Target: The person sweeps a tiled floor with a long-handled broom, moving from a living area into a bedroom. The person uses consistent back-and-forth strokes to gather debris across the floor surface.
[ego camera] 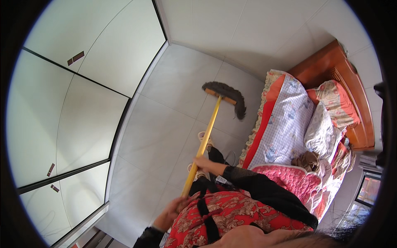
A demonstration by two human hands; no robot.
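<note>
A broom with a long yellow handle (211, 127) slants across the middle of the view. Its dark, bushy head (228, 91), on an orange-brown block, rests at the floor, with the bristles bent to the right. Midway along the pole, my right hand (203, 163) is closed around it. My left hand (178, 206) is at the pole's near end, by the red patterned garment; the fingers are curled there and the tip of the pole is hidden.
Grey floor tiles (155, 124) lie between white sliding wardrobe doors (90, 121) at left and a bed (279, 124) with a wooden headboard (356, 102) at right. Pillows and crumpled clothes lie on the bed. A wall rises beyond the broom. My shoes stand beside the pole.
</note>
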